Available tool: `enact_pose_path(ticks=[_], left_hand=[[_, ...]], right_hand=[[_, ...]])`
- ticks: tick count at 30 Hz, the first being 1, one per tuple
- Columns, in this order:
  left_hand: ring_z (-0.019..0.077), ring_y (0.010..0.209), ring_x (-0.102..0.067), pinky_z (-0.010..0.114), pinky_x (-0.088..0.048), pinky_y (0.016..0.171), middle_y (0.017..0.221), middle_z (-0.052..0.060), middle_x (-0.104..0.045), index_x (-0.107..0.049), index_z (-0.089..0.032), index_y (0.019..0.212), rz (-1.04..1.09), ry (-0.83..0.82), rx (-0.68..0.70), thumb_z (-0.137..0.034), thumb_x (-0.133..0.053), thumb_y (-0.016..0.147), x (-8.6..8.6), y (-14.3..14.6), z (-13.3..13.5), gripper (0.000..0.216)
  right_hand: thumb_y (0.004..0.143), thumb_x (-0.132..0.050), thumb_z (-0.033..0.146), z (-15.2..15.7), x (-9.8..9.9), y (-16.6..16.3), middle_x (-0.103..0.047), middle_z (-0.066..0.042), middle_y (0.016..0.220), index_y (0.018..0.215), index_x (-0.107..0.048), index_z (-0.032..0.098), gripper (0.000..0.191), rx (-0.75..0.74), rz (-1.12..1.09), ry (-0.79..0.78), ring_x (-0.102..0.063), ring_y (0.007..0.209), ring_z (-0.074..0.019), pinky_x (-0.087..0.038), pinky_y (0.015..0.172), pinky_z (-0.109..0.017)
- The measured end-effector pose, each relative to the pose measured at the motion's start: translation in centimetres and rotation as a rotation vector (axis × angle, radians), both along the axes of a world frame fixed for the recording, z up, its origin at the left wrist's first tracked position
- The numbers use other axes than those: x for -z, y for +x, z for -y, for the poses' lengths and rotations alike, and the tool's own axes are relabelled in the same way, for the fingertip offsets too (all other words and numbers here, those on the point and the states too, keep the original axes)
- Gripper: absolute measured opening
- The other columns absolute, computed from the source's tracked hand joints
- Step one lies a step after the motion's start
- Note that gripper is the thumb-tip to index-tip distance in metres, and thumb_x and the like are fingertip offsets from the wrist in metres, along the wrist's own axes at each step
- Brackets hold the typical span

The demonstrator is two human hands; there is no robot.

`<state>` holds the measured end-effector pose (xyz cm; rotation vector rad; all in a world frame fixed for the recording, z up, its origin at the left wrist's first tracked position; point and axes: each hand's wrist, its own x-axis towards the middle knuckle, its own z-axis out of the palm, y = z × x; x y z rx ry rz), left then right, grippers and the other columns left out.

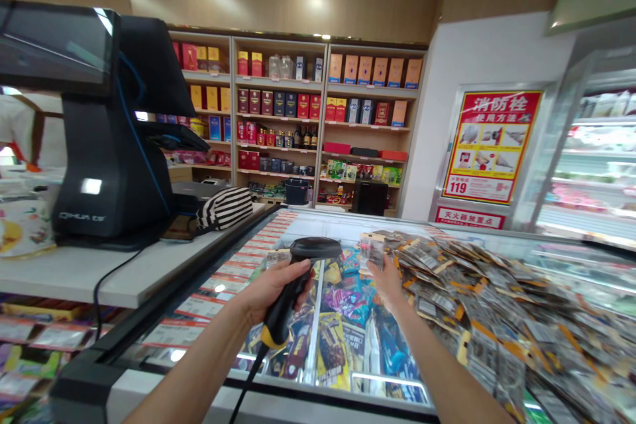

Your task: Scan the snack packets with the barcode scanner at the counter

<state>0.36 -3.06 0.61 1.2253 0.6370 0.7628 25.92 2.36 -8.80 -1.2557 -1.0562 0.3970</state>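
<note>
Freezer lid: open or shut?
Shut, where visible: the pile of packets lies on the glass lid, frozen goods showing through it.

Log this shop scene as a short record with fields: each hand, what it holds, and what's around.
place: shop, shelves of boxes behind
left hand: grips scanner, cable hanging down
right hand: holds packet beside pile of packets
below hands: freezer with glass lid
counter: till screen, striped pouch

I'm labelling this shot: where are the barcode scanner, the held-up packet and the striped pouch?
barcode scanner (316, 248), head view, on its black head.
packet (371, 250), head view, on its upper part.
striped pouch (226, 207), head view, on its striped side.
</note>
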Motion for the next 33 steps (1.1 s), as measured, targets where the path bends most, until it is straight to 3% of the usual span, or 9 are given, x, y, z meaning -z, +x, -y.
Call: enact_pose_path(ticks=[6, 13, 18, 25, 33], left_hand=[[0.0056, 0.04, -0.045, 0.018, -0.035, 0.037, 0.056, -0.001, -0.052, -0.05, -0.014, 0.072, 0.098, -0.008, -0.107, -0.038, -0.053, 0.065, 0.0, 1.2, -2.2, 0.025], [0.006, 0.04, -0.045, 0.018, -0.035, 0.038, 0.057, -0.001, -0.051, -0.05, -0.014, 0.072, 0.123, 0.045, -0.044, -0.041, -0.05, 0.066, 1.2, 2.4, -4.2, 0.027], [0.0055, 0.041, -0.045, 0.018, -0.035, 0.039, 0.06, -0.001, -0.051, -0.051, -0.014, 0.073, 0.121, 0.026, -0.046, -0.04, -0.051, 0.067, 1.7, 1.8, -3.4, 0.027], [0.0065, 0.042, -0.046, 0.02, -0.036, 0.039, 0.06, 0.0, -0.051, -0.051, -0.014, 0.071, 0.102, 0.004, 0.055, -0.039, -0.05, 0.068, 0.8, 1.4, -1.0, 0.025], [0.0057, 0.041, -0.046, 0.019, -0.034, 0.039, 0.06, 0.0, -0.052, -0.051, -0.014, 0.072, 0.126, -0.044, 0.083, -0.039, -0.049, 0.068, 0.1, 1.6, -0.4, 0.025]], right_hand=[[0.06, -0.053, 0.031, 0.3, -0.3, -0.2, -0.061, -0.007, 0.085, 0.095, -0.051, 0.015, 0.039, -0.067, -0.047, 0.002, -0.057, 0.066, -0.0182, -0.047, 0.054, -0.028], [0.058, -0.055, 0.032, 0.2, -0.3, -0.1, -0.06, -0.006, 0.081, 0.093, -0.048, 0.016, 0.039, -0.117, -0.163, -0.003, -0.057, 0.065, -0.019, -0.048, 0.054, -0.032], [0.058, -0.056, 0.033, 0.2, -0.3, 0.0, -0.059, -0.005, 0.081, 0.091, -0.049, 0.017, 0.037, -0.12, -0.175, 0.01, -0.058, 0.067, -0.0191, -0.048, 0.056, -0.033], [0.059, -0.055, 0.031, 0.1, -0.4, 0.0, -0.059, -0.004, 0.077, 0.09, -0.049, 0.017, 0.035, -0.108, -0.171, 0.0, -0.058, 0.065, -0.0188, -0.049, 0.054, -0.032], [0.058, -0.056, 0.031, 0.3, -0.4, -0.1, -0.058, -0.004, 0.082, 0.091, -0.049, 0.018, 0.037, -0.119, -0.186, 0.02, -0.056, 0.066, -0.0172, -0.048, 0.055, -0.03]])
